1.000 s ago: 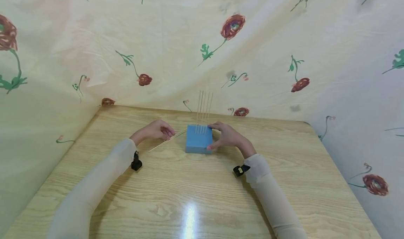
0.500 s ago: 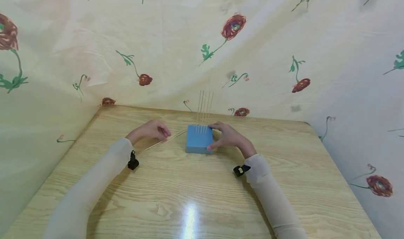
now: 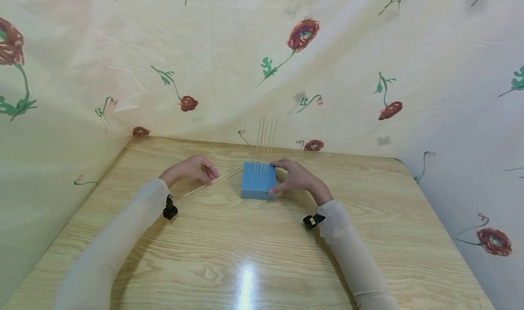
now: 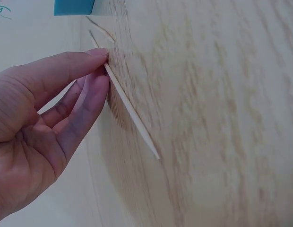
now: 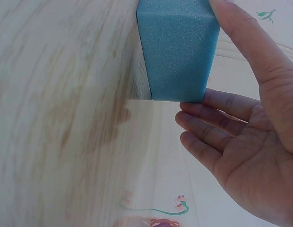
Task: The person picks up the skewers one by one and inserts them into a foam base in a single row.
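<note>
Between thumb and fingertips, my left hand (image 3: 195,169) pinches a thin wooden skewer (image 4: 130,109), low over the table, its pointed end toward the wrist camera. A second skewer (image 3: 224,179) lies beside it, pointing toward the block. My right hand (image 3: 300,175) holds the blue foam block (image 3: 258,182) from its right side, thumb at the near corner and fingers at the far edge. Several skewers (image 3: 273,141) stand upright in a row toward the back of the block's top. In the right wrist view, the block's side face (image 5: 179,52) sits between thumb and fingers.
The wood-grain table (image 3: 213,237) extends around both hands. A flowered cloth (image 3: 229,64) hangs behind it and along both sides. Small black cameras (image 3: 170,208) are strapped at the wrists, over light sleeves.
My left hand has shifted left, drawing the pinched skewer away from the block, so the two skewers now show apart. My right hand and the block have stayed in place.
</note>
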The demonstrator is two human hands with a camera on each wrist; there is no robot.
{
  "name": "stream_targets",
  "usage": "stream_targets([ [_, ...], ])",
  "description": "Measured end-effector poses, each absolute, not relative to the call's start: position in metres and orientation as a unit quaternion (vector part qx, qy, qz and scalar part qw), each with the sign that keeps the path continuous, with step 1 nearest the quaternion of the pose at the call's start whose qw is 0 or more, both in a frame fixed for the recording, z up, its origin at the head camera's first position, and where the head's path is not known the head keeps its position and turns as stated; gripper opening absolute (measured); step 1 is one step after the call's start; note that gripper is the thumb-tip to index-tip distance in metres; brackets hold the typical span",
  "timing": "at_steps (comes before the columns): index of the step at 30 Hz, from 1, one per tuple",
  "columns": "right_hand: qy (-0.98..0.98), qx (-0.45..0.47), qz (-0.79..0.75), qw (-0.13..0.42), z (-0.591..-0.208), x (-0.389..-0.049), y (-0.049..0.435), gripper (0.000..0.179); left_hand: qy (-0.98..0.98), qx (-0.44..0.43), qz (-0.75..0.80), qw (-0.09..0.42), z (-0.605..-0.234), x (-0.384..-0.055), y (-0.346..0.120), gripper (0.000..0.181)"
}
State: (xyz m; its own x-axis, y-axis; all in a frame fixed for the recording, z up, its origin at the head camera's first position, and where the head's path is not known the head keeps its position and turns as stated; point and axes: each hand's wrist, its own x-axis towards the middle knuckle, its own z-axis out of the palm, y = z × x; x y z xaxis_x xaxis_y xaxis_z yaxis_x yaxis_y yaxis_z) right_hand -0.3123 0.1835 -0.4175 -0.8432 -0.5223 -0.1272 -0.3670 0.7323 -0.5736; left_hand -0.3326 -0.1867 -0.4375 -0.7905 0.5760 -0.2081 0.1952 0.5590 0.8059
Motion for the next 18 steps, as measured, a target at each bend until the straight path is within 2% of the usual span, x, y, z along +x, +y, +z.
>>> stream_targets([
  [12, 0.917, -0.236, -0.285, 0.147, -0.4178, -0.3118, 0.1829, 0.104, 0.858, 0.193, 0.419, 0.224, -0.4390, -0.3277, -0.1893, 0.027],
  [18, 0.919, -0.234, -0.282, 0.146, -0.4183, -0.3109, 0.1827, 0.104, 0.857, 0.203, 0.430, 0.200, -0.4440, -0.3241, -0.1889, 0.030],
])
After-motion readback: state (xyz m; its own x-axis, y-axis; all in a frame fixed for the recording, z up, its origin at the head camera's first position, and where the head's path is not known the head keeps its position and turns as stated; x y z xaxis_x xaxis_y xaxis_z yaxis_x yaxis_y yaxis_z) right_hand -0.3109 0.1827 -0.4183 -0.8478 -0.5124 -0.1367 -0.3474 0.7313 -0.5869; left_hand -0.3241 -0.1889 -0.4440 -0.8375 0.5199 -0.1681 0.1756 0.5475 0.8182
